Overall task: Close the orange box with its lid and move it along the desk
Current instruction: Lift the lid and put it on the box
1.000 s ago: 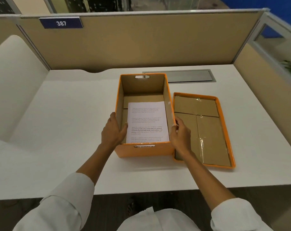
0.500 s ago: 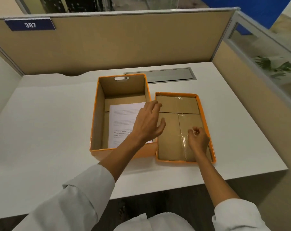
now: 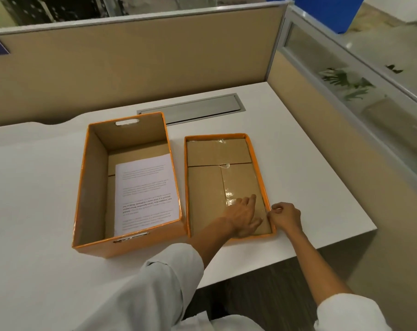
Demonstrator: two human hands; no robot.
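I see the box point(image 3: 128, 185), a deep rectangular carton with glossy orange outer walls and plain brown card inside, standing open on the smooth white desk point(image 3: 35, 187), to the left of both hands. A printed white sheet point(image 3: 145, 194) lies flat on its floor, and oval handle slots are cut in its short ends. The lid point(image 3: 226, 182) lies upside down just right of the box: a shallow orange-rimmed tray, brown inside, with shiny clear tape over its seams. My left hand point(image 3: 244, 217) rests flat, fingers spread, inside the lid's near right corner. My right hand point(image 3: 285, 216) pinches the lid's right rim from outside.
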